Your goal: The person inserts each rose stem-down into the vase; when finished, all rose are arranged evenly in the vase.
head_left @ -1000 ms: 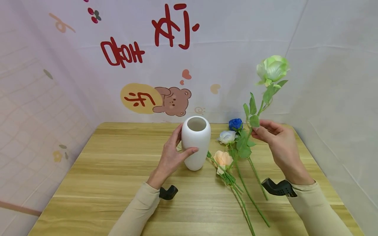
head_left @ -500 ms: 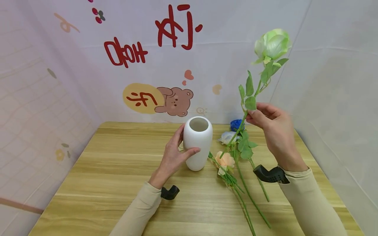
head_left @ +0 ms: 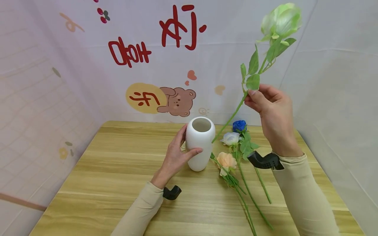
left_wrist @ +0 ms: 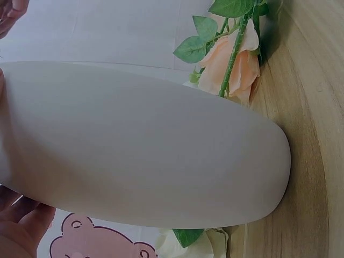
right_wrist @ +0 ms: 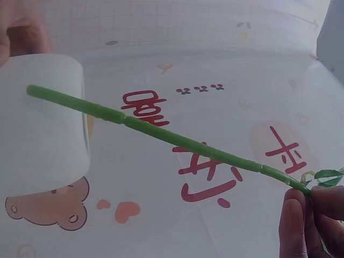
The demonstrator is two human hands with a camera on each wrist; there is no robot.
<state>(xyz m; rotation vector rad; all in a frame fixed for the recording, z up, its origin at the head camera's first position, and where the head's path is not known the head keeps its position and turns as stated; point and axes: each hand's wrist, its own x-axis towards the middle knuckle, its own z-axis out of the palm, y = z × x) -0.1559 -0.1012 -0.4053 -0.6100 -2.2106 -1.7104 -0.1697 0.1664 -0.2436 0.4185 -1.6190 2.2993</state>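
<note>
My left hand (head_left: 176, 156) grips the side of a tall white vase (head_left: 201, 149), thumb across its front. The vase stands upright on the wooden table, its mouth facing up. At the right, my right hand (head_left: 276, 113) pinches the stem of a pale green artificial rose (head_left: 282, 21) between thumb and fingers. The bloom points up and right; the stem (head_left: 231, 117) slants down left, its end beside the vase. In the right wrist view, the bare green stem (right_wrist: 188, 143) crosses in front of the vase (right_wrist: 43, 123). The bloom is out of that view.
Right of the vase lie a blue rose (head_left: 239, 126), a white flower (head_left: 231, 139) and a peach flower (head_left: 226, 160), stems toward the front. A cream flower (left_wrist: 199, 244) shows behind the vase in the left wrist view. A printed cloth wall (head_left: 165, 72) stands behind the table (head_left: 118, 177).
My right hand has lifted the green rose higher, and its stem end has come up off the other flowers, near the vase. The left hand keeps its hold on the vase.
</note>
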